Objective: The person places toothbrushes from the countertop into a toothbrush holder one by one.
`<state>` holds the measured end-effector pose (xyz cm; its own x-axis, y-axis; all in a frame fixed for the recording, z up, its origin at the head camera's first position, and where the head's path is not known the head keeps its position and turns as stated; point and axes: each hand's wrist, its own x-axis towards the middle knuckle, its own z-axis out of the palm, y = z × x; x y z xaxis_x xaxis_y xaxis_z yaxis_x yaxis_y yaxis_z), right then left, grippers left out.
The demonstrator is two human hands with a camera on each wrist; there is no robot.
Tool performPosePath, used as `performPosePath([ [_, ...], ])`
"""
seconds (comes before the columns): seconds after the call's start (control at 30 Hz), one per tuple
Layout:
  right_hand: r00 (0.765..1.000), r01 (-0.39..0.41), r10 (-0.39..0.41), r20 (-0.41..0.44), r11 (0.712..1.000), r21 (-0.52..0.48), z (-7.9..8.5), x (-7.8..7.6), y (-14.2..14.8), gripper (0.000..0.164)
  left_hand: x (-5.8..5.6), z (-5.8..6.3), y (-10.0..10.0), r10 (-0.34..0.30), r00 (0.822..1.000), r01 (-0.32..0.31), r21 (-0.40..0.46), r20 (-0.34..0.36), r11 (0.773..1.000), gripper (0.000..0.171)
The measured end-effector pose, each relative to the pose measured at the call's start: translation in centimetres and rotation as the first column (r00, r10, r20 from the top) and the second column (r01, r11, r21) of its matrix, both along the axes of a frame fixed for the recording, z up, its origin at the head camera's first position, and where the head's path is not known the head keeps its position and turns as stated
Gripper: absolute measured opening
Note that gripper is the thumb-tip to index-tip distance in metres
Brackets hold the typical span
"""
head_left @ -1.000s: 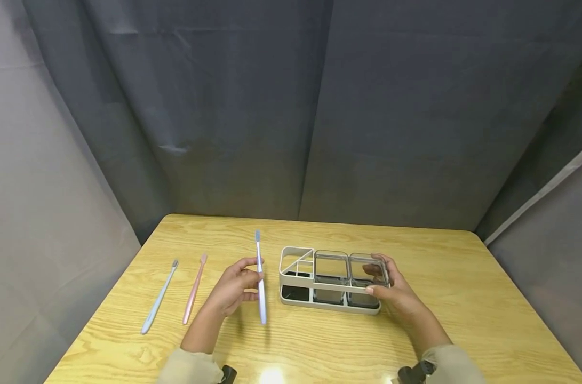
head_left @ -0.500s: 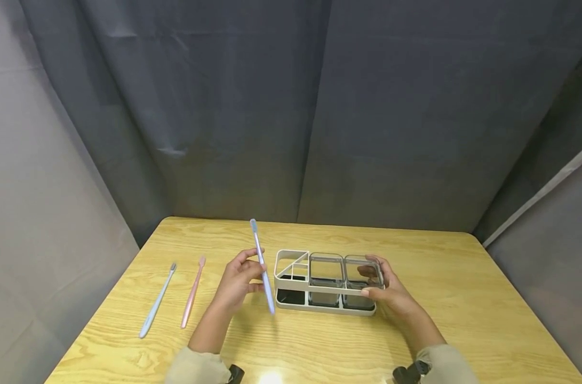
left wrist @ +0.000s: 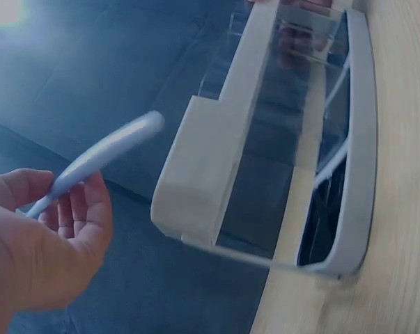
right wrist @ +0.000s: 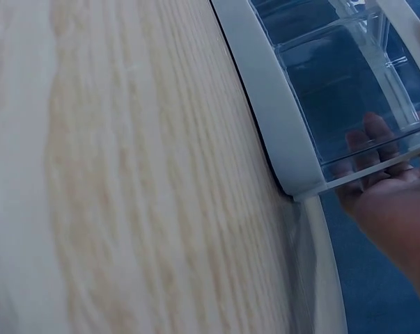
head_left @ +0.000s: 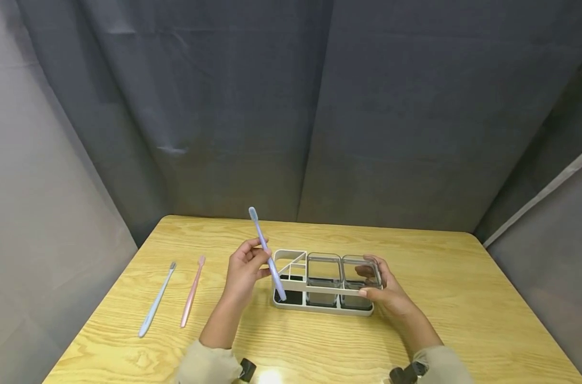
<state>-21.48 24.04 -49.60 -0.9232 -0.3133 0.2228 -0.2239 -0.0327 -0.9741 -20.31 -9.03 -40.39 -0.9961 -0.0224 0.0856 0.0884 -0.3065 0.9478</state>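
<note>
My left hand (head_left: 242,272) pinches a purple toothbrush (head_left: 274,276) at mid-handle. It tilts, bristle head up and to the left, its lower end over the left part of a white toothbrush holder (head_left: 326,288). In the left wrist view the handle end (left wrist: 126,136) is apart from the holder's frame (left wrist: 196,167). Two clear cups (head_left: 323,269) sit in the holder, right of its divided section (head_left: 297,265). My right hand (head_left: 391,296) grips the holder's right end, thumb in front, other fingers behind; they show through the clear cup (right wrist: 328,90) in the right wrist view.
On the wooden table (head_left: 439,277), a light blue toothbrush (head_left: 156,303) and a pink toothbrush (head_left: 193,290) lie at the left. A grey curtain (head_left: 233,106) hangs behind the table's back edge, with lighter cloth at the sides.
My left hand has moved right and up with the purple toothbrush, which has gone from near vertical to leaning left. The holder and right hand have shifted slightly left in view.
</note>
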Motion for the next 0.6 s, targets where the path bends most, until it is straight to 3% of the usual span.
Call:
performPosePath([
  [0.3, 1.000, -0.007, 0.006, -0.020, 1.000, -0.006, -0.3, 0.0, 0.0, 0.076, -0.3, 0.3, 0.9, 0.069, 0.996, -0.062, 0.135, -0.049, 0.989, 0.020],
  [0.6, 1.000, 0.005, -0.005, -0.018, 1.000, 0.004, -0.3, -0.1, 0.0, 0.076, -0.6, 0.7, 1.7, 0.165, 0.981, -0.138, 0.225, -0.106, 0.965, 0.028],
])
